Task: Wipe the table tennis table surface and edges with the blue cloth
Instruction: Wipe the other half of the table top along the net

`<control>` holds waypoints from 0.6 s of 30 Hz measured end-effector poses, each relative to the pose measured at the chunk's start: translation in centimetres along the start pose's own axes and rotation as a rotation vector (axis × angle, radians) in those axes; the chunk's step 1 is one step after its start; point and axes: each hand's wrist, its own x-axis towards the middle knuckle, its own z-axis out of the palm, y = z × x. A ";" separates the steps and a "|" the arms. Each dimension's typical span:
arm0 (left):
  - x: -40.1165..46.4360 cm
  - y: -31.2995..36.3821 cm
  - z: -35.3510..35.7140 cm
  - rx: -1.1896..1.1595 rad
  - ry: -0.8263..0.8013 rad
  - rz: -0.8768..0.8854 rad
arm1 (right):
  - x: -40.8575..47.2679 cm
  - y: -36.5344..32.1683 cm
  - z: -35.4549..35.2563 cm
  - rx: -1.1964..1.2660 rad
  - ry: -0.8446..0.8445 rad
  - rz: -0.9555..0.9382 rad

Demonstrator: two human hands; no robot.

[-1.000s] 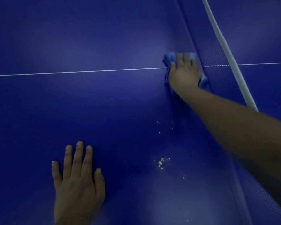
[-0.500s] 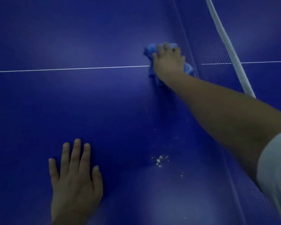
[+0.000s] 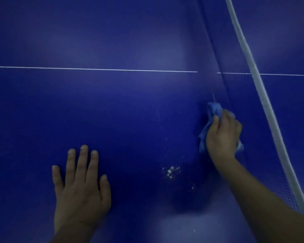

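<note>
Right hand grips blue cloth beside net; left hand flat on table.

Blue cloth mostly hidden under right hand.

No lettering anywhere in this view: no words, labels, brand marks or numbers can be read on anything in sight.
</note>
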 end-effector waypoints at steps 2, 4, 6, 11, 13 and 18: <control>0.0 0.1 -0.1 -0.011 -0.007 0.001 | 3.5 -1.1 1.0 0.004 0.026 0.062; 0.0 0.1 -0.1 -0.019 -0.004 0.004 | 6.7 -3.5 2.1 -0.005 0.019 0.081; -0.1 0.2 -0.1 -0.020 -0.003 0.005 | 5.7 -5.5 3.0 -0.029 -0.079 -0.151; -0.1 0.1 -0.2 -0.029 0.000 0.003 | -4.0 -4.4 1.3 0.115 -0.435 -0.870; -0.1 0.1 -0.1 -0.029 0.011 0.005 | -0.9 -3.8 1.5 0.115 -0.344 -0.780; -0.1 0.0 0.0 -0.007 0.011 0.015 | 11.0 -8.7 4.4 -0.021 -0.230 -0.414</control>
